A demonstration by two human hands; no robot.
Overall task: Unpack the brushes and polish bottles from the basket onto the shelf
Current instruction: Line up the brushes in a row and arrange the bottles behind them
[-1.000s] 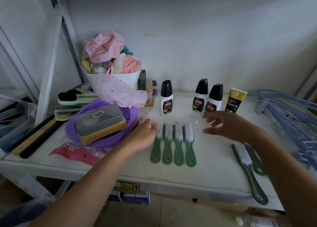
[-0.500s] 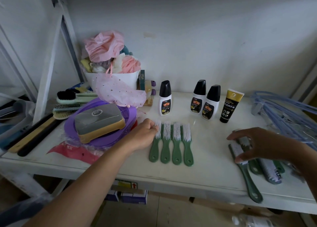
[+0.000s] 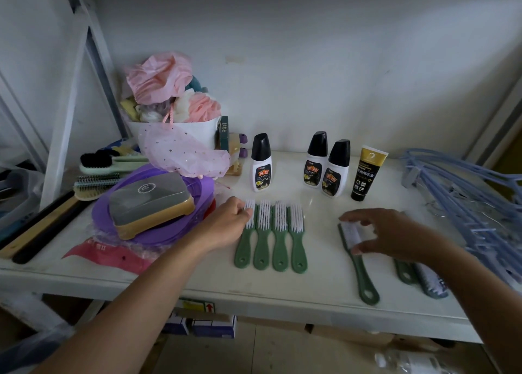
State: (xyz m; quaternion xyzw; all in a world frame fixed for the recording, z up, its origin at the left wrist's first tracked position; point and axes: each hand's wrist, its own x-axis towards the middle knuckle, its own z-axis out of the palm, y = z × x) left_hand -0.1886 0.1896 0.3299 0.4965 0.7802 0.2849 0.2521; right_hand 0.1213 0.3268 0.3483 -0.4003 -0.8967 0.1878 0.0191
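Four green-handled brushes (image 3: 271, 232) with white bristles lie side by side on the white shelf (image 3: 310, 286). My left hand (image 3: 226, 224) pinches the bristle head of the leftmost one. To the right, my right hand (image 3: 395, 232) has its thumb and fingers on the head of a single green brush (image 3: 360, 263), whose handle points toward the shelf's front edge. Two more brushes (image 3: 421, 277) lie partly under my right wrist. Behind stand three white polish bottles with black caps (image 3: 261, 162) (image 3: 315, 162) (image 3: 336, 170) and a black-and-gold tube (image 3: 365, 173).
A purple basin (image 3: 195, 184) holding a gold-and-grey box (image 3: 149, 201) sits at the left, behind it a white tub (image 3: 197, 130) of pink sponges. Larger brushes (image 3: 113, 162) and long sticks (image 3: 36, 232) lie at far left. Blue hangers (image 3: 466, 204) fill the right end.
My right hand went right to the loose brushes, took hold of one and has shifted it left toward the row. My left hand stayed on the leftmost brush.
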